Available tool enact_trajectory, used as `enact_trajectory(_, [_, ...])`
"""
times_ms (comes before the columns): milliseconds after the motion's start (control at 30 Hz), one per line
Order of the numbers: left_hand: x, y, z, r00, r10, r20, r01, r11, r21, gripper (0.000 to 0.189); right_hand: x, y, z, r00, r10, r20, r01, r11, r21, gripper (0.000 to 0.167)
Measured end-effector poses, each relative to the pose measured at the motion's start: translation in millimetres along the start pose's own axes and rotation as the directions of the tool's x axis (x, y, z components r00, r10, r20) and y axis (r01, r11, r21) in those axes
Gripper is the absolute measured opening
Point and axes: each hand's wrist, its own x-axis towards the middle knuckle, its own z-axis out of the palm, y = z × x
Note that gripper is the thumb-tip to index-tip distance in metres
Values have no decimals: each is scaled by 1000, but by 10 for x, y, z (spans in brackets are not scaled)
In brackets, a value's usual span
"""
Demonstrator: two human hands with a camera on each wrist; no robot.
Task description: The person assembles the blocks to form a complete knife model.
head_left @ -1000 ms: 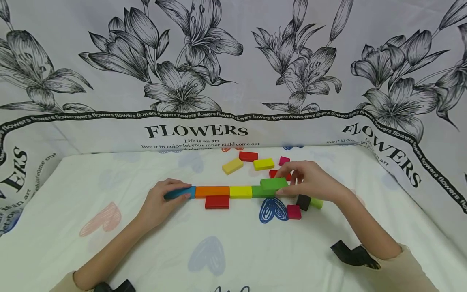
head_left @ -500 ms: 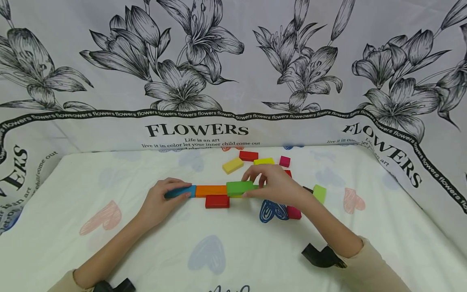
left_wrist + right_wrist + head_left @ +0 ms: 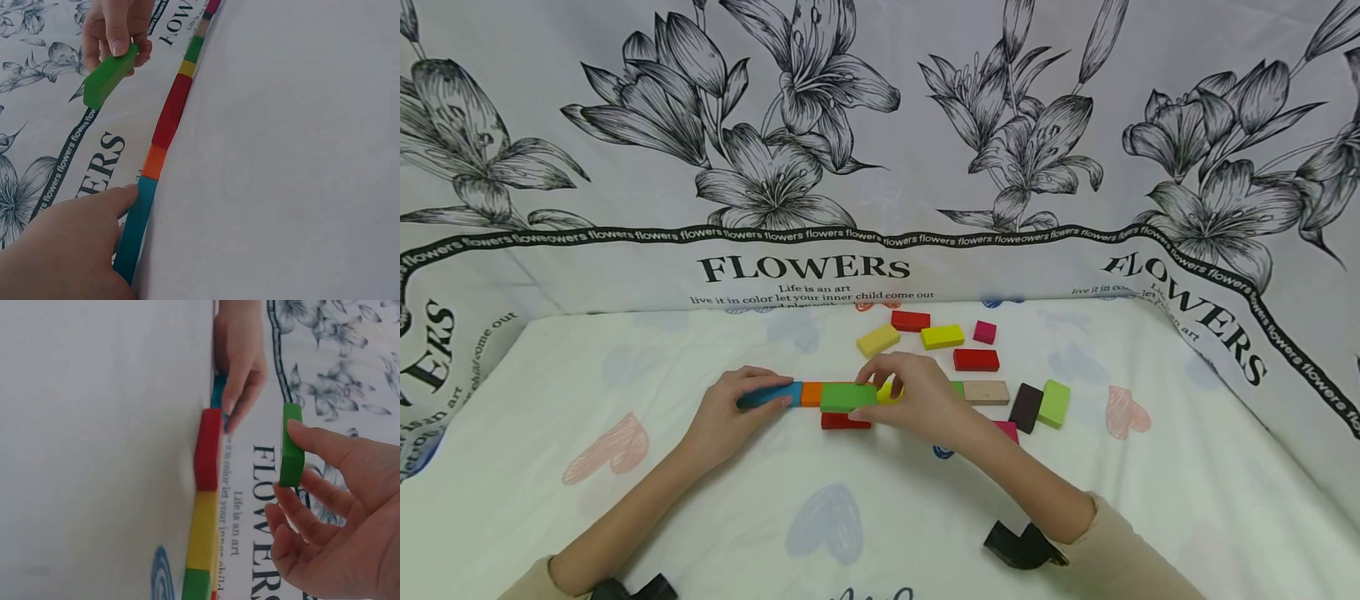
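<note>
My left hand pinches a blue block at the left end of a row lying on the sheet. An orange block butts against it, followed by a yellow block and a second green block, partly covered by my right hand. Between thumb and fingertips that hand holds a green block. Both wrist views show it raised above the row; in the head view it overlaps the orange block and a red block lying along the row's near side.
A plain wood block extends the row rightward. A black block, a lime block and a pink block lie nearby. Behind are yellow and red blocks, including a red one. A flower-printed cloth hangs at the back.
My right hand has carried the green block leftward along the row, from above the other green block to over the orange one. The left hand stays on the blue block.
</note>
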Motion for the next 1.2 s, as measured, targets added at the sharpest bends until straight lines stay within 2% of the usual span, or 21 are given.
enact_trajectory(267, [-1, 6, 4, 1000, 10, 2, -10, 1000, 3, 26, -20, 22, 153, 1000, -11, 13, 11, 1000, 0, 28])
enact_trajectory(767, [-1, -4, 14, 1000, 7, 1, -7, 1000, 6, 26, -78, 96, 217, 986, -37, 161, 34, 999, 20, 28])
enact_trajectory(1200, [2, -6, 4, 1000, -1, 3, 1, 1000, 9, 26, -60, 153, 255, 982, -23, 187, 38, 996, -77, 29])
